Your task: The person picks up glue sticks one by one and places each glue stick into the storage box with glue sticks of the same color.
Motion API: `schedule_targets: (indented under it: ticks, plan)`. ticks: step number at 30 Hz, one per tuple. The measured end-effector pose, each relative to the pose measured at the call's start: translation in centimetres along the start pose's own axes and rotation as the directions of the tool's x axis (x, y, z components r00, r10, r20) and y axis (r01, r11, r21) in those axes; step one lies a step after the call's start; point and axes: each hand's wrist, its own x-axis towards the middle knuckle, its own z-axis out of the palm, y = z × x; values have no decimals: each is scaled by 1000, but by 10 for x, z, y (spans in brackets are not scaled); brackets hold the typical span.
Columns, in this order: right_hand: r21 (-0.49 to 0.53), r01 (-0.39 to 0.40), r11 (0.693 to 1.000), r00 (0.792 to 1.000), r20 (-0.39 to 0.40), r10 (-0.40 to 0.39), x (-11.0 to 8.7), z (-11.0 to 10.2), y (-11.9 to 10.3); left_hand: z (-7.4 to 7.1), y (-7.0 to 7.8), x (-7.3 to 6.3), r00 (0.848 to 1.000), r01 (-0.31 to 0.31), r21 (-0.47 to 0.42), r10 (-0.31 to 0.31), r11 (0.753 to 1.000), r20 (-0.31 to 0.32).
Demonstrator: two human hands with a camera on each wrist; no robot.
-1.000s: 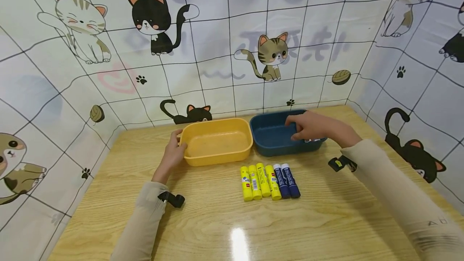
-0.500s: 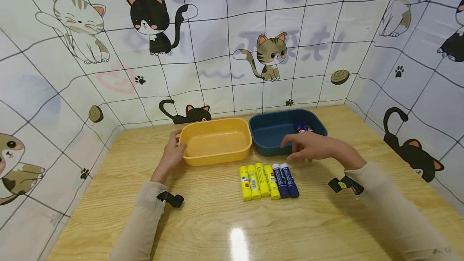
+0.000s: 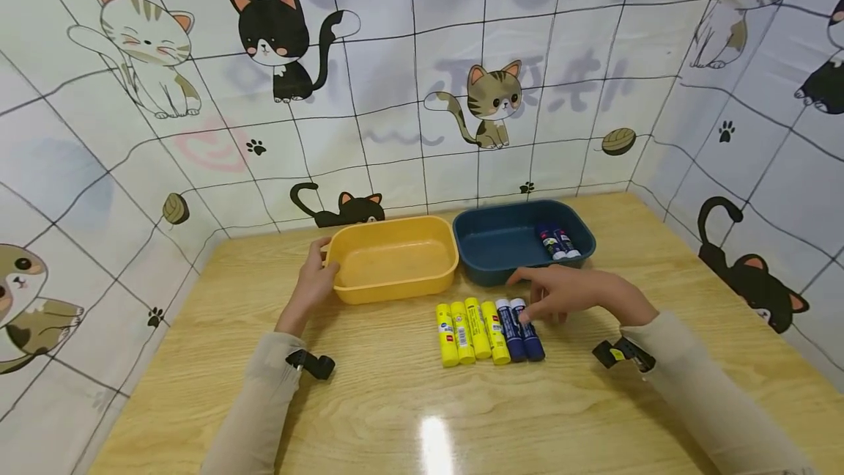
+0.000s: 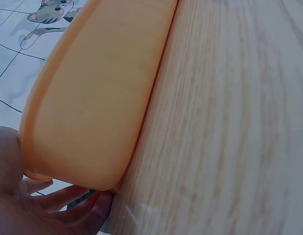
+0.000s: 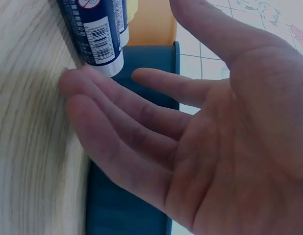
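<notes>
My left hand (image 3: 313,281) holds the left end of a yellow plastic bin (image 3: 394,289), thumb over the rim and fingers against the end wall, as the left wrist view shows. Over the table, my right hand (image 3: 568,292) reaches toward a row of glue sticks with nothing in its grip. Its thumb overlaps the rightmost blue glue stick (image 3: 531,339) in the head view. Another blue glue stick (image 3: 511,336) lies beside that one, followed by several yellow glue sticks (image 3: 476,332). In the right wrist view, loosely bent fingers are close to a blue stick's white end (image 5: 108,66).
Against the yellow bin's right end stands a dark blue bin (image 3: 484,271), with two glue sticks (image 3: 557,242) inside at its right. A cat-print sheet (image 3: 395,94) hangs behind and beside the wooden table (image 3: 369,387).
My right hand has come out of the blue bin toward me and down to the blue glue sticks, uncovering the two sticks in the bin. My left hand has stayed on the yellow bin.
</notes>
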Motion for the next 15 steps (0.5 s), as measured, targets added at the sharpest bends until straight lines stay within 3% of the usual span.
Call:
schedule_targets:
  ticks: [4, 10, 15]
  plan:
    - [15, -31, 999, 999, 24, 30, 1, 2, 6, 0, 1, 1, 1000, -6, 12, 6, 1000, -1]
    - [48, 6, 999, 997, 72, -10, 3, 5, 14, -1, 3, 0, 1000, -3, 15, 3, 1000, -5]
    - [-13, 64, 998, 997, 41, -63, 8, 5, 16, -2, 1, -1, 1000, 4, 7, -4, 1000, -3]
